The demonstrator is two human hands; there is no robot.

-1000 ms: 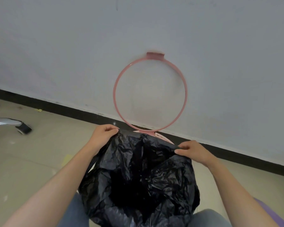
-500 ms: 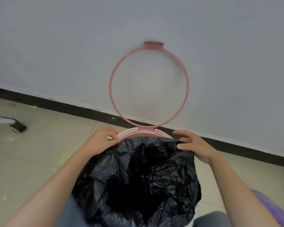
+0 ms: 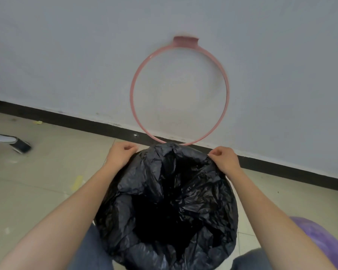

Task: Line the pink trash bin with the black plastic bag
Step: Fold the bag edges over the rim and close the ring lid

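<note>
A black plastic bag (image 3: 168, 207) lies open over the mouth of the bin, hiding its rim, and spreads between and below both hands. The left hand (image 3: 119, 156) is curled closed, pinching the bag's far-left edge. The right hand (image 3: 223, 159) pinches the far-right edge. Just beyond the hands, a pink ring (image 3: 179, 92) stands upright against the wall (image 3: 66, 55).
</note>
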